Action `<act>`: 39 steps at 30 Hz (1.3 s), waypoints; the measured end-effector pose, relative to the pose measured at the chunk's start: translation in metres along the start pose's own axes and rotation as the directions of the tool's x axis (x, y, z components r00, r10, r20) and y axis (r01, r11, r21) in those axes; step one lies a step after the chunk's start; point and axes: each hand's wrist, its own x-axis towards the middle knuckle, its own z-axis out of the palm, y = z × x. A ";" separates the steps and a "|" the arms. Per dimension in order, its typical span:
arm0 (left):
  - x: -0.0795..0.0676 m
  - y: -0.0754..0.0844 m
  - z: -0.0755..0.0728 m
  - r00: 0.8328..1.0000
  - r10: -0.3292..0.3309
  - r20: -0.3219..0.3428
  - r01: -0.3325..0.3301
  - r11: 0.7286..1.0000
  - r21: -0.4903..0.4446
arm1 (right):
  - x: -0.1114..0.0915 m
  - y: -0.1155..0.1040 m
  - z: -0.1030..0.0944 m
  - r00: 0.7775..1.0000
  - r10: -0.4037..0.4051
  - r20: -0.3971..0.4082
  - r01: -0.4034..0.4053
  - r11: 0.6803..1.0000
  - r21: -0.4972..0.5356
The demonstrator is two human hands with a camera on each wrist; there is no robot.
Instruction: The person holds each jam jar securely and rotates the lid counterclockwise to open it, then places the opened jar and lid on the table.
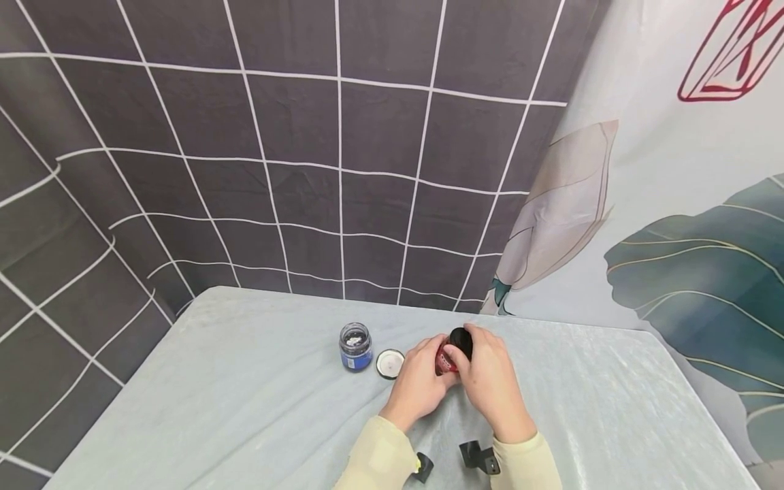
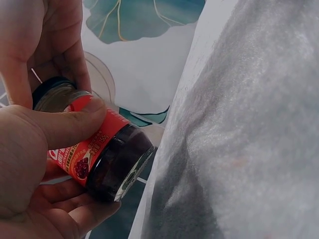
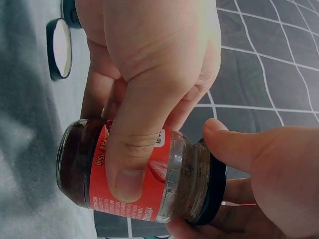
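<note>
Blue jar [image 1: 356, 354]: standing open, loose lid [image 1: 390, 364] lying just beside it; seemingly done.
Red jar [image 2: 102, 149]: wearing its black lid [image 3: 216, 189]; opening is probably remaining.
Left hand [image 1: 419, 381]: you are gripping the red jar's labelled body.
Right hand [image 1: 493, 381]: you are clasping the black lid, the jar leaning between both palms.

Red is shown on the label [image 3: 156, 195] of one jar [image 3: 178, 174], black on its lid [image 3: 215, 184]. The other jar [image 1: 356, 355] is marked with blue. The white loose lid [image 1: 390, 364] is edged with black. The grey wall [image 1: 294, 122] is crossed by white lines.
</note>
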 end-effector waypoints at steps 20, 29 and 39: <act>0.000 -0.001 0.000 1.000 0.005 -0.002 -0.005 1.000 -0.004 | -0.001 0.000 -0.002 1.000 -0.011 0.016 0.011 1.000 0.001; 0.000 -0.001 0.000 1.000 0.015 -0.008 -0.015 1.000 -0.001 | -0.001 0.000 -0.003 1.000 -0.021 0.013 0.021 1.000 0.005; -0.001 -0.001 -0.001 1.000 0.012 0.000 -0.012 1.000 -0.003 | -0.001 0.000 -0.004 0.999 -0.029 0.017 0.029 1.000 0.004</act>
